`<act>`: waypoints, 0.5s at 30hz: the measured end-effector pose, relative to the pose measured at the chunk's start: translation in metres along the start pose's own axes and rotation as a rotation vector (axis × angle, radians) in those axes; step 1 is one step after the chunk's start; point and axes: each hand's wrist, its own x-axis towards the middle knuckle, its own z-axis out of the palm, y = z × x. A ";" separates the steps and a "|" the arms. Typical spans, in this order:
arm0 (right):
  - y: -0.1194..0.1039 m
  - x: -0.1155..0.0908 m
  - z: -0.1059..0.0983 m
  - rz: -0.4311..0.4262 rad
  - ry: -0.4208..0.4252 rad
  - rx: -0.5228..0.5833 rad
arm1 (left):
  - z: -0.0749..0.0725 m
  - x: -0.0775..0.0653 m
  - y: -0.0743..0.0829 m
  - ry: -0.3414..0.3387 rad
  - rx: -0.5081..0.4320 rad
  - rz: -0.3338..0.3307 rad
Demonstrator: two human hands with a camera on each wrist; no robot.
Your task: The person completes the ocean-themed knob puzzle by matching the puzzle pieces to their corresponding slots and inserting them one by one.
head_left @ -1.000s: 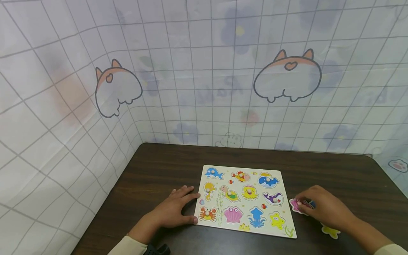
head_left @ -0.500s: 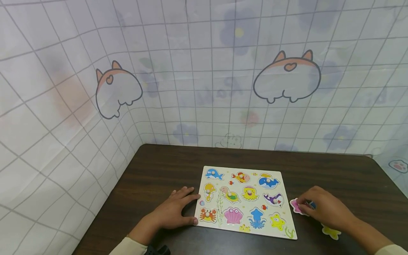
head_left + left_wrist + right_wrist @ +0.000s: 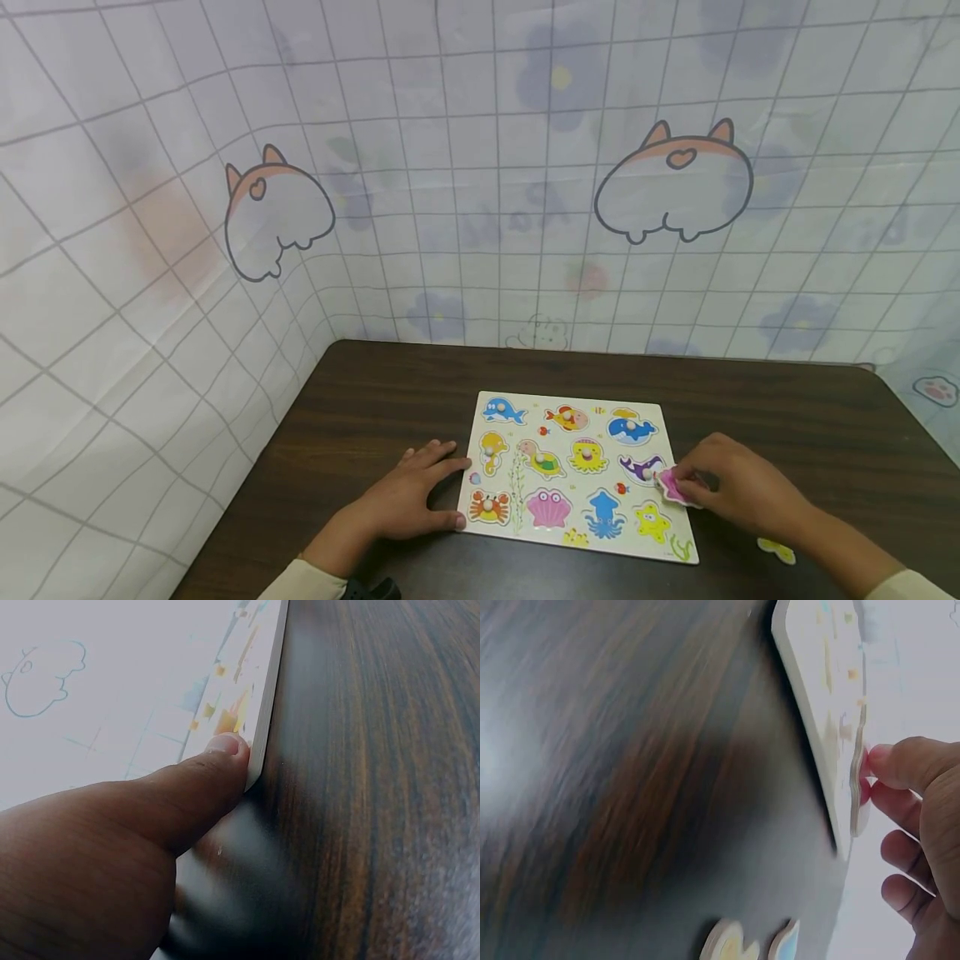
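A cream puzzle board [image 3: 630,546] with sea-animal figures lies on the dark table. Beside its left edge my left hand [image 3: 408,493] rests with fingers spread, and its thumb [image 3: 214,761] presses the near corner. My right hand [image 3: 742,483] pinches a pink puzzle piece [image 3: 669,486] by its knob between thumb and index finger. That piece overlaps the board's right edge, close to the purple whale [image 3: 641,468]. Knobs show on most figures; the pink shell [image 3: 548,507], blue squid [image 3: 603,512] and yellow starfish [image 3: 652,521] show none.
A yellow puzzle piece [image 3: 776,550] lies on the table right of the board, partly behind my right forearm. Near it in the right wrist view is a blue piece [image 3: 785,941]. Patterned cloth [image 3: 480,283] hangs behind and left of the table [image 3: 390,375].
My right hand has moved left with the pink piece, from the table to over the board's right edge. The left hand stays in place.
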 end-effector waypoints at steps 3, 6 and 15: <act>-0.006 0.004 0.002 -0.044 0.013 0.009 | 0.000 0.000 0.000 0.000 0.001 -0.002; -0.011 0.008 0.005 -0.118 0.043 0.022 | 0.000 -0.001 0.001 0.000 -0.003 -0.003; -0.026 0.022 0.016 -0.197 0.054 0.032 | 0.000 0.000 -0.001 -0.003 -0.002 -0.008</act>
